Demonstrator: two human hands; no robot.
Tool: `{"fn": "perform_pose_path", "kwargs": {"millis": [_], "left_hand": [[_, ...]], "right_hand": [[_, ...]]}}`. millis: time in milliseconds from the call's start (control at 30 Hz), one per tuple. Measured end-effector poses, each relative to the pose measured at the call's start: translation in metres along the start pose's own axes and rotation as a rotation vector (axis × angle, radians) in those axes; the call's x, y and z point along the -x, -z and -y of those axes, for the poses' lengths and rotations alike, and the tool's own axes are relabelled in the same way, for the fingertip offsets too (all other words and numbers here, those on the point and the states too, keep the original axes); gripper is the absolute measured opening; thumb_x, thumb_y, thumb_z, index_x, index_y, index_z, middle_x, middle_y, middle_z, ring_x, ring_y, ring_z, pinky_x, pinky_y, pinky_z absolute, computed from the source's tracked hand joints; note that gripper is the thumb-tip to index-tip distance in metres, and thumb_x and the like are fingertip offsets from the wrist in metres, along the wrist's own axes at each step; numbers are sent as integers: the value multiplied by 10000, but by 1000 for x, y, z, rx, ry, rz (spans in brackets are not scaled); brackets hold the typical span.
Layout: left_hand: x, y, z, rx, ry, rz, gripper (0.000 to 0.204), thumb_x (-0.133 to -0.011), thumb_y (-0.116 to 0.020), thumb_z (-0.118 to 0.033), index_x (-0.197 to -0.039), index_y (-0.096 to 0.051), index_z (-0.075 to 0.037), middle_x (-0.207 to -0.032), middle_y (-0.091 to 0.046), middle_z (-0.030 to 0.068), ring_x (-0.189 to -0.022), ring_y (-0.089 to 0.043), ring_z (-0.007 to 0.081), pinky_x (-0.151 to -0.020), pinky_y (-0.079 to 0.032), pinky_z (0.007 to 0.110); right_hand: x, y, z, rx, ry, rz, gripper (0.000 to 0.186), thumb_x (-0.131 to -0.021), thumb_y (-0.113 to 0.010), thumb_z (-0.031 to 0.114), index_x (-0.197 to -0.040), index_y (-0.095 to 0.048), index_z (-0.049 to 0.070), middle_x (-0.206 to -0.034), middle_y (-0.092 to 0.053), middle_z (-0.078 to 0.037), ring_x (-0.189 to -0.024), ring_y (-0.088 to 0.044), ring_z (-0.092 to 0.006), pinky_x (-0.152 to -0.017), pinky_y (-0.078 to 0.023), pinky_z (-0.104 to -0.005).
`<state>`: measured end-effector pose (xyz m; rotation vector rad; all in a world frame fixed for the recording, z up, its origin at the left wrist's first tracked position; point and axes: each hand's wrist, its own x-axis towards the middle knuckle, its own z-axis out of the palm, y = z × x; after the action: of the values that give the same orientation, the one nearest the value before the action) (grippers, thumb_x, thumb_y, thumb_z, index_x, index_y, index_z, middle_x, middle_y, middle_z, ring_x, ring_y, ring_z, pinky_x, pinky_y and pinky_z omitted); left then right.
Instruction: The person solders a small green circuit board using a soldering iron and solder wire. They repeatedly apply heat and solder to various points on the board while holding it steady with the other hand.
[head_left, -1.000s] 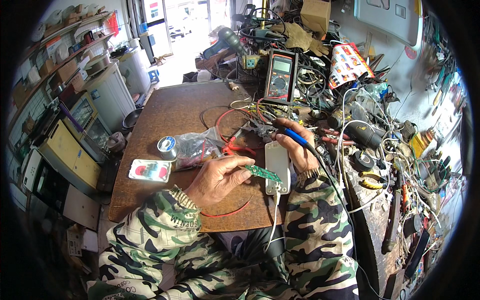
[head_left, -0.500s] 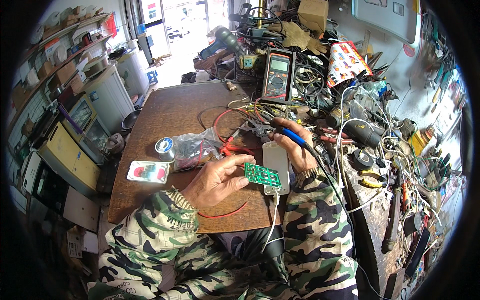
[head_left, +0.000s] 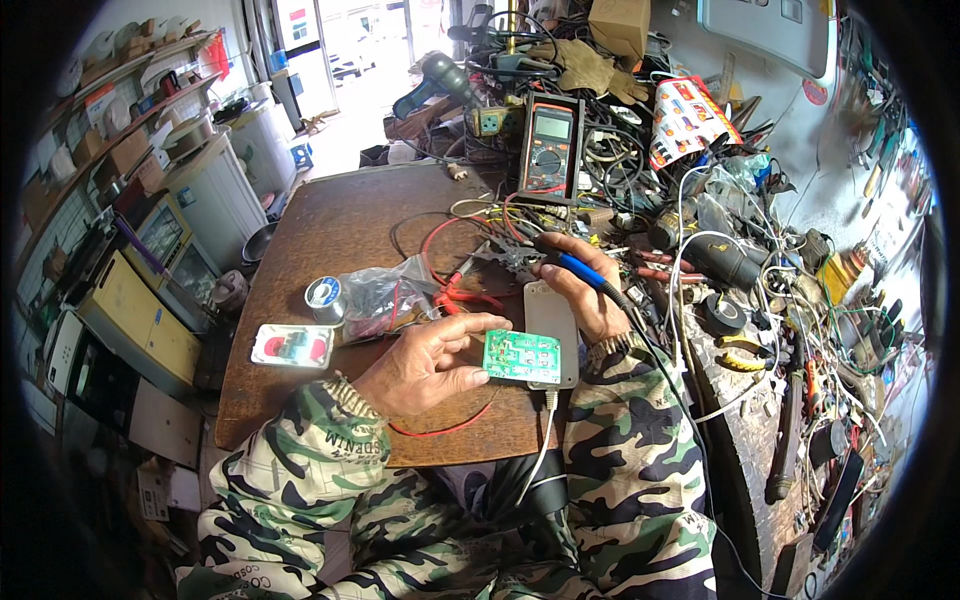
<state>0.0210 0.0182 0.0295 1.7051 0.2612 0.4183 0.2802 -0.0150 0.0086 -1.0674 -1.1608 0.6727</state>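
Between the thumb and fingers of my left hand (head_left: 425, 368) is a small green circuit board (head_left: 524, 356), gripped by its left edge and tilted toward me. My right hand (head_left: 585, 290) is closed round a soldering iron (head_left: 585, 272) with a blue grip, its black cord trailing down past my sleeve. The iron's tip points left and is hard to make out against the clutter behind it; the iron is apart from the board. Beneath the board lies a whitish plastic case (head_left: 551, 310) with a white cable (head_left: 541, 450) running down from its near end.
To the left are a solder spool (head_left: 325, 298), a clear plastic bag (head_left: 385, 295) and a small white tray (head_left: 291, 346). A red-handled clip (head_left: 465, 295) lies beyond the board. A multimeter (head_left: 551, 150) stands at the back; tangled cables and tools crowd the right side.
My left hand has turned the circuit board so its face shows more fully, and brought it slightly left. My right hand stays nearly in place with the soldering iron.
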Motion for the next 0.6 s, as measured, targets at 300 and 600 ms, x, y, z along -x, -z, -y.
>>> {"fn": "perform_pose_path", "kwargs": {"millis": [300,600], "left_hand": [[0,-1,1,-56,15,-33,605,-908,-654,58,-1467,-434,-13,-1436,-532,109,-1274,-564,200,-1068,-484,341],[0,-1,5,-69,-14,-56,612,-884,-673,77,-1450,-461,-16,-1409,-556,112,-1246,-586,197,-1045,-507,343]], "right_hand": [[-1,0,2,5,2,19,473,-857,-700,139,-1283,-616,-48,-976,-721,-101,-847,-646,-125,-755,-519,-255],[-1,1,0,6,-20,22,475,-861,-693,138,-1289,-611,-51,-991,-715,-104,-846,-645,-133,-759,-520,-265]]}}
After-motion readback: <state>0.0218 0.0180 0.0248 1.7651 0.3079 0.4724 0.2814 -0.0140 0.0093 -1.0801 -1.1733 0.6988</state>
